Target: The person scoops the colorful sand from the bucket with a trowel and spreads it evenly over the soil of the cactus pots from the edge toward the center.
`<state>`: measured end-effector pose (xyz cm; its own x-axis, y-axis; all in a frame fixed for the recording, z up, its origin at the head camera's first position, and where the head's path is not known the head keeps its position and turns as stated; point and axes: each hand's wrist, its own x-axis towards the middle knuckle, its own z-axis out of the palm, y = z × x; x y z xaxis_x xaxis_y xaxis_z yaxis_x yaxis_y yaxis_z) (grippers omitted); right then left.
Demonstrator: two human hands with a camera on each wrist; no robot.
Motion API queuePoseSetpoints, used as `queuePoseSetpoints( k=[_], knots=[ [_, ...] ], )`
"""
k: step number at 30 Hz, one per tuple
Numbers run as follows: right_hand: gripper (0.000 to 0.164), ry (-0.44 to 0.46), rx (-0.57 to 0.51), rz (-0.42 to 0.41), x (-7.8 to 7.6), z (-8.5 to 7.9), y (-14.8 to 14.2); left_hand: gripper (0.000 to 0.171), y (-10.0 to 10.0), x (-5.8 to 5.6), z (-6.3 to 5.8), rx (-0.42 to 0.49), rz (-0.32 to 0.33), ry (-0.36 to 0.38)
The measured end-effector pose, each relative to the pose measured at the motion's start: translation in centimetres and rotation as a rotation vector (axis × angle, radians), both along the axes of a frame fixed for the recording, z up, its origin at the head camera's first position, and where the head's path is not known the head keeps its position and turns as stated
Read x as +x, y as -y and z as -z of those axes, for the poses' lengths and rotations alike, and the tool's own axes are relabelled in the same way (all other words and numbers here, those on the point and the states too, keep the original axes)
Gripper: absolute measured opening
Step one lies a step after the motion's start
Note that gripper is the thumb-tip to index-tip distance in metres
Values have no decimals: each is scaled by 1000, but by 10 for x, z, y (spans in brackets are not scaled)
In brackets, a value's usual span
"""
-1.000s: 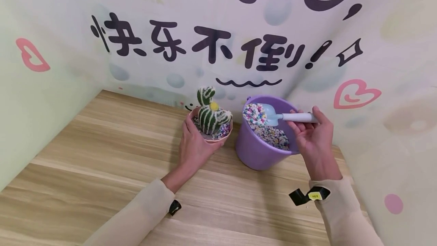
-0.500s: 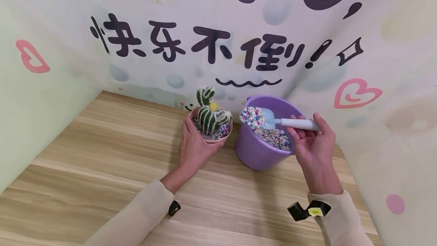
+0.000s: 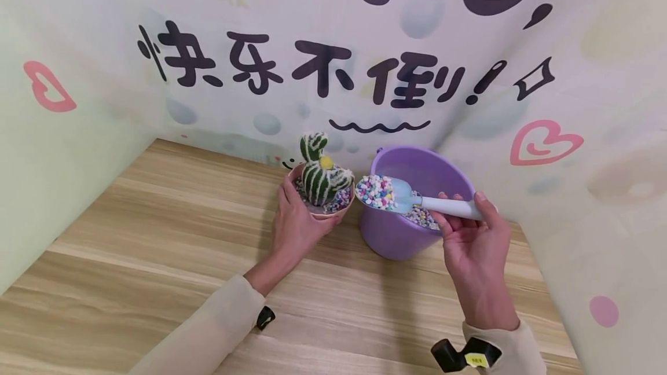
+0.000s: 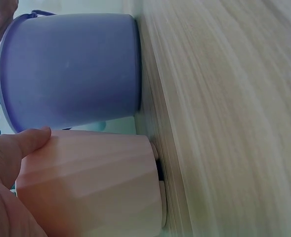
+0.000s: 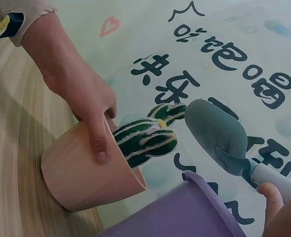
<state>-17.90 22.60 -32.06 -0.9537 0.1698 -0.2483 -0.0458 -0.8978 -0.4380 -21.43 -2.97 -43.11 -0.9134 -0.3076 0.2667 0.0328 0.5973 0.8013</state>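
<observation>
My left hand [image 3: 298,219] grips the rim of a pink flowerpot [image 5: 86,168] standing on the table. In the pot is a green-and-white striped cactus [image 3: 316,184] with a yellow flower, and colourful pebbles lie around its base. My right hand [image 3: 476,242] holds the white handle of a small light-blue shovel [image 3: 401,194]. Multicoloured pebbles [image 3: 376,191] are heaped on its blade. The blade reaches over the left rim of a purple bucket [image 3: 398,236], its tip close to the pot's right rim. More pebbles are inside the bucket, partly hidden by the shovel.
The wood-grain table [image 3: 156,259] extends to the left and front of the pot. A printed cloth backdrop [image 3: 250,114] with dark lettering rises right behind pot and bucket. Pale walls close off both sides.
My right hand has drawn the loaded shovel from above the bucket's inside leftward and toward me, over the rim toward the pot. My left hand and the pot have stayed put.
</observation>
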Motion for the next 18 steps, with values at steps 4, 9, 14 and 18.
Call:
queuePoseSetpoints(
  k=[4, 9, 14, 18],
  knots=[
    [20, 4, 27, 34, 5, 4, 5, 127, 0, 0, 0, -5, -3, -4],
    [16, 9, 41, 45, 9, 9, 12, 125, -1, 0, 1, -25, -13, -42],
    [16, -36, 90, 62, 13, 17, 21, 125, -2, 0, 2, -20, -13, -61],
    [13, -65, 113, 63, 15, 24, 28, 126, 2, 1, 4, 12, 18, -57]
  ],
)
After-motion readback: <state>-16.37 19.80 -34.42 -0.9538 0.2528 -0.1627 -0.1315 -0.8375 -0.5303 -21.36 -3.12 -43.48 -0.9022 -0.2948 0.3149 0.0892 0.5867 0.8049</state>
